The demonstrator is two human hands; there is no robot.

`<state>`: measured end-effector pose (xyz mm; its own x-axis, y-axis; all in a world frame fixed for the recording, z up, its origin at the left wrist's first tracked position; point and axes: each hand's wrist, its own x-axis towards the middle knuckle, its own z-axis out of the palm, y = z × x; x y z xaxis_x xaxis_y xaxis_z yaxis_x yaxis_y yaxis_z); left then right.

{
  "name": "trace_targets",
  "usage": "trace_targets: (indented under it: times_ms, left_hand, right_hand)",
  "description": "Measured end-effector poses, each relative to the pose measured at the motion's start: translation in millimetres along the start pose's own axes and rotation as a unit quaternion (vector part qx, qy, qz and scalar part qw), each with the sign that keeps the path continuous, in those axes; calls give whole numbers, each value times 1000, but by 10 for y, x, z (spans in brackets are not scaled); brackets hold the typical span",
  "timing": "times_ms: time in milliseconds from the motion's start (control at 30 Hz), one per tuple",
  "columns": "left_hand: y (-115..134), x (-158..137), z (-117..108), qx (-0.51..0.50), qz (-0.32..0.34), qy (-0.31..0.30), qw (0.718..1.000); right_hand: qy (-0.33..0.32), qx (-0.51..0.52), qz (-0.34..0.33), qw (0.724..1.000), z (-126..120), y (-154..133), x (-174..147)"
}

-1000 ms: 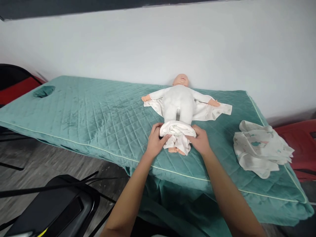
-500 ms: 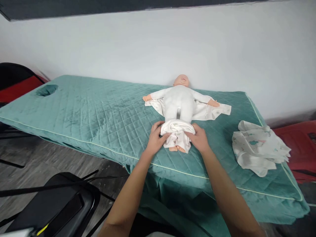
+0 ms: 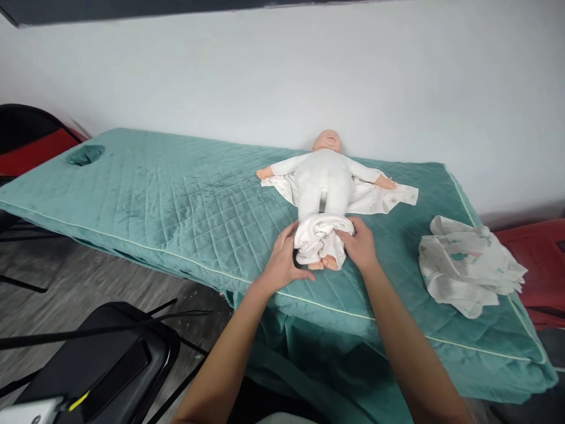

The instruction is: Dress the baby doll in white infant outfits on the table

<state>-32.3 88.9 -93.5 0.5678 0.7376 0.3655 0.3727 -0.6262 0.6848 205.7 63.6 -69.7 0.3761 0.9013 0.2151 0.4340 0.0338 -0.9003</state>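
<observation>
A baby doll (image 3: 324, 176) with a white cloth body lies on its back, arms spread over an opened white printed garment (image 3: 375, 197). Small white printed pants (image 3: 324, 229) are bunched round its lower legs, and its feet (image 3: 324, 263) poke out below. At the right side of the pants, my right hand (image 3: 361, 244) pinches the fabric between thumb and fingers. My left hand (image 3: 282, 262) is beside the left side of the pants, thumb stretched away from the fingers; the fingertips are at the cloth's edge, partly hidden.
The doll lies on a green quilted massage bed (image 3: 176, 194) with a face hole (image 3: 86, 155) at the far left. A crumpled white printed cloth (image 3: 470, 265) rests at the right end. Chairs (image 3: 119, 347) stand at the lower left and far left, with a red one (image 3: 536, 253) at right.
My left thumb has let go of the pants and moved down, away from the fingers. My right hand still grips the cloth. The view has shifted slightly.
</observation>
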Motion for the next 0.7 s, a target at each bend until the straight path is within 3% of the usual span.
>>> trace_targets:
  times_ms: [167,367,567,700]
  left_hand:
    - [24,-13,54,43,20,28,998]
    - [58,-6,65,45,25,70,996]
    - [36,-7,45,39,22,71,996]
    - [29,40,-9,10,8,52,999]
  right_hand:
    - [8,19,0,1000,0,24,-7]
    - [-29,27,-35,999,-39,18,-86]
    - [-101,4,-45,994,-111,-57,-395]
    - [-136,-20,-104,985,-99,-55,-559]
